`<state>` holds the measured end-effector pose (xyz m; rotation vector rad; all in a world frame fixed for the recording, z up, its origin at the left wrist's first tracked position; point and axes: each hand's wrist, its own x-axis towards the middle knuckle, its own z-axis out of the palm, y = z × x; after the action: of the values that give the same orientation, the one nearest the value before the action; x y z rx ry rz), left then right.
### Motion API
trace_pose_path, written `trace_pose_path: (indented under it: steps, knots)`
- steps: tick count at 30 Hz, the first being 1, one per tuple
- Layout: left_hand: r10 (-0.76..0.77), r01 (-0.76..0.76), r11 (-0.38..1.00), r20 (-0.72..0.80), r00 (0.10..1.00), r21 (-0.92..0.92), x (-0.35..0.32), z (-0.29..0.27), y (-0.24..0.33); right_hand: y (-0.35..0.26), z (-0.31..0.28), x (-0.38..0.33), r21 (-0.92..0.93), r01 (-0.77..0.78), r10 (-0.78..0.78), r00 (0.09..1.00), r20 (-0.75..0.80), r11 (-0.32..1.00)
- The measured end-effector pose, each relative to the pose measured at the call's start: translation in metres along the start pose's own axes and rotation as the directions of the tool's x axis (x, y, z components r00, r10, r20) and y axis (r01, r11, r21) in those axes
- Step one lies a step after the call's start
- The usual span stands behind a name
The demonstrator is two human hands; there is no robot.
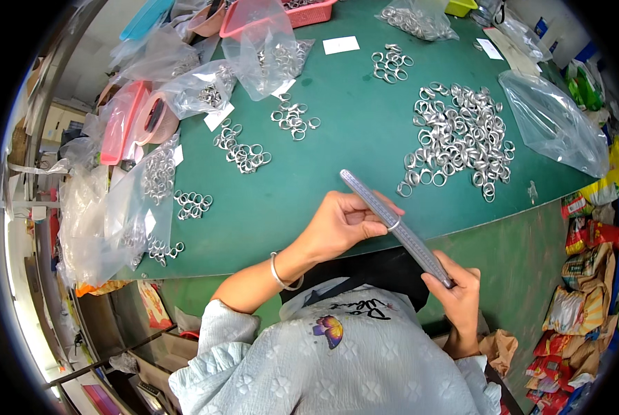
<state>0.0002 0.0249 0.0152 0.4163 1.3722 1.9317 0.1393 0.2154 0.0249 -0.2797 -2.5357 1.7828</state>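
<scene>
The mandrel (396, 227) slants across frame centre, tip upper left, butt lower right. The right hand (458, 294) grips the butt; the left hand (340, 225) pinches a ring (394, 223) at mid-shaft. The ring pile (458, 138) lies on the bench (344, 159), upper right.

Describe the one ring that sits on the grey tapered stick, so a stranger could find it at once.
Start at the green table, then come to its near edge, where the right hand grips the grey tapered stick by its lower end. The ring circles it midway, at the left hand; all other rings lie loose in heaps.
</scene>
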Motion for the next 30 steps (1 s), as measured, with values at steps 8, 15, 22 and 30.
trace_pose_path:
  steps: [8, 15, 22, 30]
  knots:
    - [0.071, -0.07, 0.997, 0.038, 0.997, -0.038, -0.002, -0.001, 0.004, -0.011, 0.0, -0.002, 0.03, 0.018, -0.019, 0.999, 0.044, 0.999]
    - [0.109, -0.11, 0.991, -0.017, 0.994, -0.073, -0.007, 0.01, 0.013, -0.011, 0.003, -0.001, 0.012, 0.085, -0.086, 0.996, 0.01, 0.996]
    - [0.173, -0.173, 0.985, 0.007, 0.985, -0.002, -0.005, 0.005, 0.009, -0.005, 0.006, -0.001, 0.043, 0.099, -0.101, 0.994, 0.039, 0.994]
    - [0.141, -0.139, 0.989, 0.022, 0.99, -0.053, -0.001, 0.0, 0.004, -0.001, 0.011, -0.002, 0.038, 0.053, -0.053, 0.998, 0.025, 0.998]
